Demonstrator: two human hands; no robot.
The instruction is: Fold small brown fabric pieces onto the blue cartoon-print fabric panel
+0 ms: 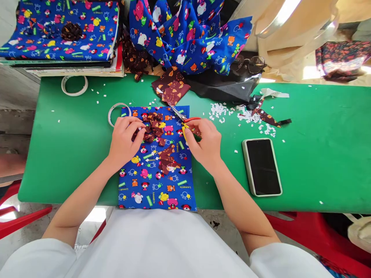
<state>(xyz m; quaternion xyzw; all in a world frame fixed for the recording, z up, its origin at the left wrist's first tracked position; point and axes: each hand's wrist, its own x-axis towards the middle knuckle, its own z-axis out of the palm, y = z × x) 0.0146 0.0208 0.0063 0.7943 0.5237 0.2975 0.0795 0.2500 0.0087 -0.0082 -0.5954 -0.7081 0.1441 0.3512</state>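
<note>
A blue cartoon-print cloth lies flat before me on the green table. Over its upper part is a cluster of small brown patterned fabric pieces, and a larger brown scrap lies just below. My left hand is curled at the cluster's left side, thumb and fingers pinching a bit of the brown fabric. In my right hand are scissors with red and yellow handles, their blades pointing up and left toward a brown fabric square. Part of the handles is hidden by my fingers.
Two tape rolls, one upper left, lie on the table. A phone is at right, below scattered white paper bits. Behind are crumpled blue cloth, a black bag, glasses and a stack of books.
</note>
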